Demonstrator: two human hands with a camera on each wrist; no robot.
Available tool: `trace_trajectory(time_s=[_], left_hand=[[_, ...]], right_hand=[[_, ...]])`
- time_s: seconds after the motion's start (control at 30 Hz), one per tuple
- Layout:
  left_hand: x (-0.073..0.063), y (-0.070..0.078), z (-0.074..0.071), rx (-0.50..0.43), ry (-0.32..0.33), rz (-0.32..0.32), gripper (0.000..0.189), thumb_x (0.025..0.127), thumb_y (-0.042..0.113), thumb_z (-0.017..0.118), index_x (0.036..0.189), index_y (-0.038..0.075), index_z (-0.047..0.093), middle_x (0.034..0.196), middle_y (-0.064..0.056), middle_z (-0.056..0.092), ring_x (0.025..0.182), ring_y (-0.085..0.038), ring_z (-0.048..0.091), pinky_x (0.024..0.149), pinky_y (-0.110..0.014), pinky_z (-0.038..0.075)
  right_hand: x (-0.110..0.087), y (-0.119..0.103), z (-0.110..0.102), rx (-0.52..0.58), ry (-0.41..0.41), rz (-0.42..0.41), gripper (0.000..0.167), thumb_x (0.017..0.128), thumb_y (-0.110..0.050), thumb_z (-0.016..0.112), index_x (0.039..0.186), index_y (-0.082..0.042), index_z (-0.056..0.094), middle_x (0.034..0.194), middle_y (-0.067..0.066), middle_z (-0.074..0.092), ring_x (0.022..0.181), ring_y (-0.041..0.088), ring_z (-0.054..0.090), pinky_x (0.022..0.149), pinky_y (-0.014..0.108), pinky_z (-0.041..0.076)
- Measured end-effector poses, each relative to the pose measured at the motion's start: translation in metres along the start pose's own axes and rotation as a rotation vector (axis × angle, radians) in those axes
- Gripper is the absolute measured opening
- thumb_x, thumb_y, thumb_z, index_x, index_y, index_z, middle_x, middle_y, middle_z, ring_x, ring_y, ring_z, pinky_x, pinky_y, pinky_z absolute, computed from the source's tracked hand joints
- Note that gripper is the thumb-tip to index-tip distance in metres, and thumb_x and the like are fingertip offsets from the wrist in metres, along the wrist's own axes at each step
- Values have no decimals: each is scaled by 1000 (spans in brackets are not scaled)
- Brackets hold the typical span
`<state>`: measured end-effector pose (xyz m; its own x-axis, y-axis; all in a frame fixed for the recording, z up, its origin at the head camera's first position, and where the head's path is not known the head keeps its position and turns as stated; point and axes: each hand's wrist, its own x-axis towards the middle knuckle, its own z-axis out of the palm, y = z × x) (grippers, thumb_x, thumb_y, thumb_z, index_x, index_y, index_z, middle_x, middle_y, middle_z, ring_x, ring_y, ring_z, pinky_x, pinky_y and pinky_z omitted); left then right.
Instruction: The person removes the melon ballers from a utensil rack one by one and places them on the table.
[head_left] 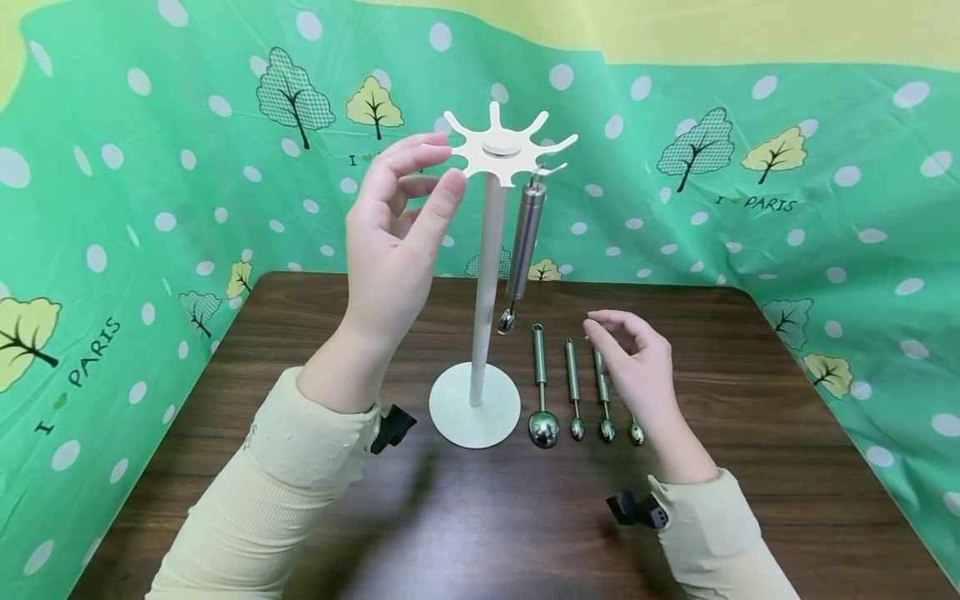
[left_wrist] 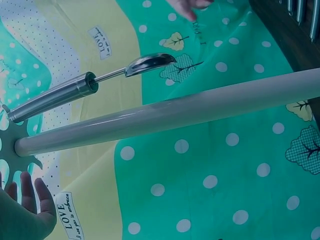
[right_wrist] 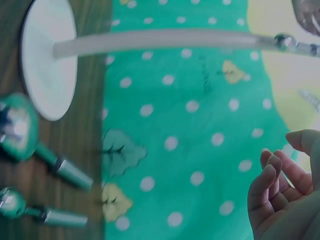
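Note:
A white stand (head_left: 487, 275) with a round base carries a ring of prongs at its top. From one prong hangs a metal scoop (head_left: 527, 242), its small bowl pointing down. My left hand (head_left: 397, 225) is raised at the left side of the prongs, fingertips right at them and the thumb apart from the fingers. My right hand (head_left: 637, 358) hovers over the right end of a row of metal scoops, its fingers loosely bent with nothing between them. In that row lie a large-bowled scoop (head_left: 543, 427) and smaller ones such as a narrow scoop (head_left: 573, 383). The hand partly covers the rightmost scoop (head_left: 637, 433).
The stand's round base (head_left: 450, 408) rests on a dark wooden table (head_left: 525, 517), just left of the row. A green dotted cloth (head_left: 615, 192) with printed trees hangs behind and along both sides. Each wrist wears a small black camera (head_left: 393, 429).

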<state>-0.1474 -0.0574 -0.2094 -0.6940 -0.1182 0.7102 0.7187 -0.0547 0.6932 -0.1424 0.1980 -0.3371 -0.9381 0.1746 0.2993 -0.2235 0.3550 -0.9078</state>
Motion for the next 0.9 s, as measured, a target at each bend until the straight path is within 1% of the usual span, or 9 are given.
trace_trajectory(time_s=[0.03, 0.17, 0.27, 0.33, 0.47, 0.6, 0.7, 0.83, 0.9], left_hand=[[0, 0, 0, 0, 0, -1, 26, 97, 8, 61, 119, -6, 59, 133, -10, 58, 99, -24, 60, 76, -30, 51], [0, -1, 0, -1, -2, 1, 26, 97, 8, 61, 118, -6, 59, 133, -8, 58, 100, -24, 60, 77, -30, 51], [0, -1, 1, 0, -2, 1, 26, 97, 8, 61, 118, -6, 59, 133, -7, 58, 100, -24, 60, 76, -30, 51], [0, -1, 1, 1, -2, 1, 27, 97, 9, 61, 118, -6, 59, 133, -7, 58, 100, -24, 60, 77, -30, 51], [0, -1, 1, -1, 2, 2, 26, 96, 8, 61, 118, -6, 59, 133, -8, 59, 101, -24, 60, 78, -31, 52], [0, 0, 0, -3, 8, 2, 26, 96, 8, 62, 118, -6, 59, 132, -9, 59, 102, -24, 60, 78, -31, 52], [0, 1, 0, -2, 13, 2, 26, 96, 8, 62, 118, -6, 60, 132, -9, 59, 101, -24, 60, 76, -30, 52], [-1, 1, 0, 2, 15, 7, 26, 97, 9, 60, 118, -7, 59, 132, -10, 60, 99, -24, 60, 75, -29, 51], [-2, 2, 0, 2, 15, 9, 26, 97, 9, 59, 118, -7, 59, 131, -10, 60, 98, -24, 60, 76, -29, 51]], right_hand=[[0, -3, 2, 19, -5, -10, 18, 94, -19, 68, 105, -6, 70, 78, -18, 67, 50, 5, 52, 47, 20, 48], [-3, -17, 10, 74, -25, -32, 9, 93, -16, 68, 101, -13, 72, 77, -14, 67, 46, 7, 50, 47, 21, 48], [-5, -26, 13, 89, -38, -40, 9, 93, -13, 68, 100, -17, 72, 76, -13, 69, 47, 8, 50, 47, 21, 46], [-7, -31, 15, 91, -53, -45, 10, 93, -13, 68, 102, -16, 72, 77, -15, 69, 47, 8, 50, 47, 21, 46], [-12, -42, 17, 81, -96, -59, 16, 94, -13, 68, 109, -10, 71, 81, -16, 69, 49, 9, 51, 47, 22, 48], [-15, -50, 20, 94, -128, -91, 22, 94, -13, 68, 115, -7, 70, 88, -13, 72, 48, 12, 54, 50, 24, 51], [-16, -55, 23, 114, -150, -122, 24, 94, -12, 67, 117, -6, 69, 92, -16, 73, 48, 15, 55, 49, 25, 52], [-14, -59, 28, 137, -177, -146, 27, 94, -9, 66, 121, -5, 68, 98, -21, 72, 47, 13, 54, 48, 25, 52], [-13, -60, 30, 149, -181, -149, 28, 94, -8, 66, 122, -6, 67, 101, -19, 71, 47, 11, 53, 47, 24, 51]])
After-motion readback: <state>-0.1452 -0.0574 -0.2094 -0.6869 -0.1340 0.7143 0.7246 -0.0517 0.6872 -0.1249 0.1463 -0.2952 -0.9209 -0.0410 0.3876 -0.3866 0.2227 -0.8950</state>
